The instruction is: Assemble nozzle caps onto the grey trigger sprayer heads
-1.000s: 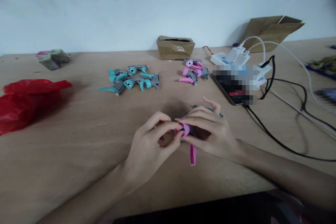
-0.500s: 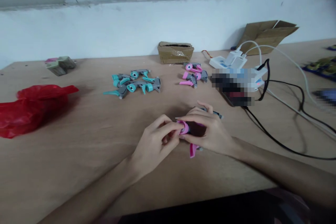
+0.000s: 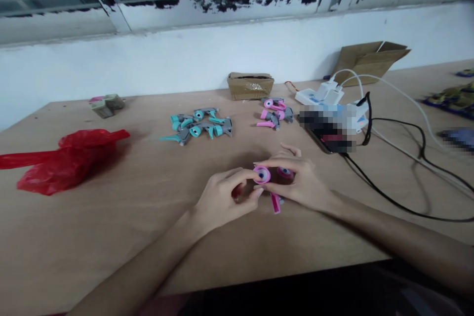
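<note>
Both hands meet over the near middle of the table around a pink-and-grey trigger sprayer head (image 3: pixel 262 175), its round pink collar turned towards me. My right hand (image 3: pixel 298 177) is closed on it, index finger above the collar and thumb below. My left hand (image 3: pixel 225 196) is curled at its left side, with the index fingertip on the collar and the thumb near its lower edge. A second pink collar (image 3: pixel 285 172) shows within the curve of my right hand. Below lies a pink trigger (image 3: pixel 275 203); which head it belongs to is partly hidden.
Several teal-and-grey sprayer heads (image 3: pixel 196 131) lie left of centre. More pink-and-grey ones (image 3: pixel 273 124) lie ahead. A phone (image 3: pixel 324 136), white power strip (image 3: pixel 307 97) and black cable (image 3: pixel 388 202) occupy the right. At left is a red plastic bag (image 3: pixel 70 163); small cardboard box (image 3: pixel 251 87) at back.
My left fingers have spread a little from their tight pinch at the pink collar, whose round opening now faces me. The view has tilted up and shifted left.
</note>
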The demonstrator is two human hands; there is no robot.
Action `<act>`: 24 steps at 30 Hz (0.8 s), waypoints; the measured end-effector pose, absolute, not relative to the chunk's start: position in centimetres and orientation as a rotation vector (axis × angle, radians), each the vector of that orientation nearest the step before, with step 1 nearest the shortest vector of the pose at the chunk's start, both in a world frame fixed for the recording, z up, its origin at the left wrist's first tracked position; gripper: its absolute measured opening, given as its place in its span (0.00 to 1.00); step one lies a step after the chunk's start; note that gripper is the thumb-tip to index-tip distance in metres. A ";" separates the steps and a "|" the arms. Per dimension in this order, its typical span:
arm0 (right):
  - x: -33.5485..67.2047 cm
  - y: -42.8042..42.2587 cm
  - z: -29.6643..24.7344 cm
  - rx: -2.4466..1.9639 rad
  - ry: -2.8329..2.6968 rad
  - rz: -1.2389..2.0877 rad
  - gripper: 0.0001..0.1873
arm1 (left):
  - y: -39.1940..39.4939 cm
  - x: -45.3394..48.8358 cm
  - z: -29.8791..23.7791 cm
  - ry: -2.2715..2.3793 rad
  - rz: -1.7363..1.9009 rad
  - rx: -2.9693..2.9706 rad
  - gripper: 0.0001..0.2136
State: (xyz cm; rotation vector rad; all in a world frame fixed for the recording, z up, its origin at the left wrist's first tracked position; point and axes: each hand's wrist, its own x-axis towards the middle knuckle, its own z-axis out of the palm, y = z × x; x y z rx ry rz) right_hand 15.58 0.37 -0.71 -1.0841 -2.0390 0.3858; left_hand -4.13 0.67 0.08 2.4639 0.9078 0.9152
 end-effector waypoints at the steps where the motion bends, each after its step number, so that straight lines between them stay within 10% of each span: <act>1: 15.6 0.3 -0.8 -1.089 -2.035 0.365 0.14 | 0.6 -4.1 0.1 0.906 0.919 2.464 0.07; 15: 17.0 3.6 1.9 -1.166 -2.102 0.079 0.17 | 1.1 -5.2 -0.8 1.055 1.522 2.232 0.04; 24: 21.3 15.3 1.9 -1.509 -2.213 -0.381 0.11 | 1.2 -4.6 -1.2 1.169 1.219 2.344 0.05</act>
